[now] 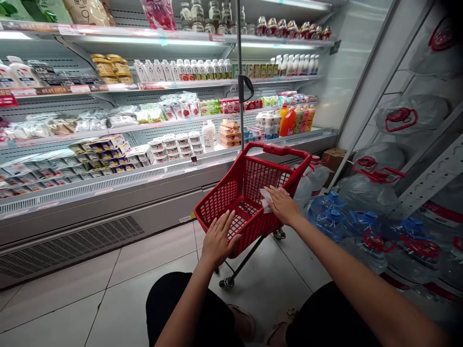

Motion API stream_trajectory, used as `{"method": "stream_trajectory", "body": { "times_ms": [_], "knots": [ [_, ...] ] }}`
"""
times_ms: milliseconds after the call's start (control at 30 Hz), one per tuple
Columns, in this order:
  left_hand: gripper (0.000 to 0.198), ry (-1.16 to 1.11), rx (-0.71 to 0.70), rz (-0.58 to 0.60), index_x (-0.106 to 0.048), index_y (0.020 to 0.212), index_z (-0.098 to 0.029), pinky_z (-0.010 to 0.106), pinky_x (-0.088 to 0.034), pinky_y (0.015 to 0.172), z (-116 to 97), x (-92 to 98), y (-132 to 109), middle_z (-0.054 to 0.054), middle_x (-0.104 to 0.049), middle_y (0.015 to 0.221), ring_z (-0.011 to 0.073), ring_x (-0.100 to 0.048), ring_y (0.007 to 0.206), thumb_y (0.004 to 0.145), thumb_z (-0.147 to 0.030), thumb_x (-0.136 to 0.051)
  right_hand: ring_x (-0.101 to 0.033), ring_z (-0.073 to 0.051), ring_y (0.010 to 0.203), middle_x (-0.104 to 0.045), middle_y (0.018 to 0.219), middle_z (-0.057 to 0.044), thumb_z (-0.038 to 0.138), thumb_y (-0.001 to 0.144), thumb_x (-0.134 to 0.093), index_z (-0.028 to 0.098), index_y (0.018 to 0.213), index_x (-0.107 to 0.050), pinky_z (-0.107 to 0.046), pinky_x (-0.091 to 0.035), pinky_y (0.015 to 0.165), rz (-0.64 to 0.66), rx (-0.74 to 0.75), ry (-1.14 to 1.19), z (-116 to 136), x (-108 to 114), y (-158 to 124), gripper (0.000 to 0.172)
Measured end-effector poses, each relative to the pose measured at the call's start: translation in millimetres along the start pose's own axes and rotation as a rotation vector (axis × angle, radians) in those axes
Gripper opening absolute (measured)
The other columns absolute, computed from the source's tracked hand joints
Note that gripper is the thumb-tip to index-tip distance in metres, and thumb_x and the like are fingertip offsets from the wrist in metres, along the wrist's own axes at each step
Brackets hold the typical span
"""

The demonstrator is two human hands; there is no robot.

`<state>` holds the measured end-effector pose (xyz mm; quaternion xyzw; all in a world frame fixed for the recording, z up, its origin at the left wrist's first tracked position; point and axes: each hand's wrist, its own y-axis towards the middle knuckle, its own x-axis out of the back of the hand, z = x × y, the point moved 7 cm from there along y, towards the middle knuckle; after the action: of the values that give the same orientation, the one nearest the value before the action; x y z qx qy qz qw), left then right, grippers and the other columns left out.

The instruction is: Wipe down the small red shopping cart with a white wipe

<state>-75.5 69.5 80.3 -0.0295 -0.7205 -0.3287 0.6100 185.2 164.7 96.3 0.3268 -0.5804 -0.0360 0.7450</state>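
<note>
A small red plastic shopping cart stands on the floor in front of me, its basket wall a lattice of holes and its handle at the far side. My left hand rests on the basket's near rim with the fingers stretched out and holds nothing. Over the right-hand rim, my right hand presses a white tissue against the basket. Part of the tissue shows at the fingertips; the rest is hidden under the hand.
A refrigerated display case full of dairy products and drinks runs along the left and back. Large water bottles with blue caps and red handles crowd the right side, beside a metal rack. My knees flank the near end of the cart.
</note>
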Motion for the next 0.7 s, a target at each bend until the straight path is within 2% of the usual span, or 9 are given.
{"method": "stream_trajectory", "body": {
  "times_ms": [100, 233, 300, 367, 467, 533, 600, 700],
  "knots": [
    [0.076, -0.004, 0.049, -0.047, -0.009, 0.17, -0.027, 0.048, -0.031, 0.128, -4.5, -3.0, 4.7, 0.009, -0.035, 0.171, 0.0244, -0.037, 0.156, 0.107, -0.056, -0.042, -0.044, -0.028, 0.151, -0.052, 0.158, -0.015, 0.032, 0.108, -0.029, 0.013, 0.158, -0.046, -0.057, -0.031, 0.127, 0.014, 0.017, 0.015, 28.8, -9.2, -3.1, 0.055],
    [0.086, -0.016, 0.069, -0.114, -0.001, 0.17, -0.02, 0.051, -0.023, 0.13, -20.9, -0.7, 2.0, 0.013, -0.026, 0.173, 0.0279, -0.026, 0.16, 0.106, -0.06, -0.042, -0.046, -0.025, 0.149, -0.057, 0.155, -0.014, 0.028, 0.108, -0.036, 0.015, 0.158, -0.045, -0.052, -0.034, 0.127, 0.01, 0.178, 0.142, 107.5, -15.3, -34.3, 0.052],
    [0.092, -0.03, 0.03, -0.114, 0.002, 0.17, -0.018, 0.052, -0.018, 0.131, -32.0, 3.2, -2.7, 0.015, -0.022, 0.174, 0.0289, -0.021, 0.162, 0.104, -0.065, -0.041, -0.048, -0.025, 0.148, -0.059, 0.153, -0.012, 0.025, 0.106, -0.041, 0.017, 0.158, -0.046, -0.052, -0.037, 0.126, 0.001, 0.264, 0.221, 140.3, -9.7, -55.0, 0.053],
    [0.096, -0.044, -0.058, -0.071, 0.0, 0.17, -0.018, 0.05, -0.015, 0.132, -41.5, 6.7, -6.3, 0.014, -0.018, 0.175, 0.0286, -0.019, 0.162, 0.101, -0.071, -0.041, -0.051, -0.025, 0.146, -0.063, 0.149, -0.011, 0.025, 0.105, -0.045, 0.02, 0.156, -0.049, -0.052, -0.041, 0.124, 0.004, 0.321, 0.278, 156.4, -0.7, -72.5, 0.052],
    [0.092, -0.026, -0.192, 0.028, -0.01, 0.17, -0.025, 0.047, -0.009, 0.133, -37.8, 9.5, -4.5, 0.009, -0.018, 0.176, 0.0268, -0.02, 0.162, 0.099, -0.075, -0.041, -0.056, -0.025, 0.141, -0.066, 0.145, -0.01, 0.03, 0.107, -0.044, 0.022, 0.152, -0.055, -0.051, -0.044, 0.122, 0.027, 0.339, 0.314, 146.4, 11.2, -84.8, 0.047],
    [0.083, 0.011, -0.193, 0.068, -0.018, 0.169, -0.03, 0.047, -0.007, 0.133, -17.1, 10.1, 3.6, 0.005, -0.022, 0.175, 0.0248, -0.022, 0.161, 0.101, -0.071, -0.042, -0.057, -0.024, 0.14, -0.066, 0.144, -0.01, 0.032, 0.109, -0.041, 0.021, 0.15, -0.057, -0.05, -0.045, 0.121, 0.041, 0.312, 0.309, 123.3, 14.4, -81.7, 0.046],
    [0.074, 0.032, -0.177, 0.108, -0.024, 0.167, -0.032, 0.046, -0.011, 0.133, 8.4, 7.6, 13.9, 0.003, -0.027, 0.174, 0.0225, -0.026, 0.16, 0.104, -0.067, -0.042, -0.055, -0.024, 0.142, -0.066, 0.145, -0.011, 0.034, 0.11, -0.037, 0.021, 0.149, -0.058, -0.051, -0.043, 0.122, 0.052, 0.253, 0.278, 94.1, 13.3, -70.8, 0.047],
    [0.066, 0.007, -0.223, 0.194, -0.029, 0.165, -0.036, 0.044, -0.017, 0.132, 32.9, 0.0, 25.7, 0.0, -0.036, 0.17, 0.0194, -0.033, 0.158, 0.106, -0.064, -0.04, -0.05, -0.024, 0.146, -0.064, 0.147, -0.01, 0.035, 0.111, -0.03, 0.019, 0.15, -0.056, -0.054, -0.038, 0.125, 0.068, 0.147, 0.206, 53.8, 7.6, -49.2, 0.05]
  ]
}}
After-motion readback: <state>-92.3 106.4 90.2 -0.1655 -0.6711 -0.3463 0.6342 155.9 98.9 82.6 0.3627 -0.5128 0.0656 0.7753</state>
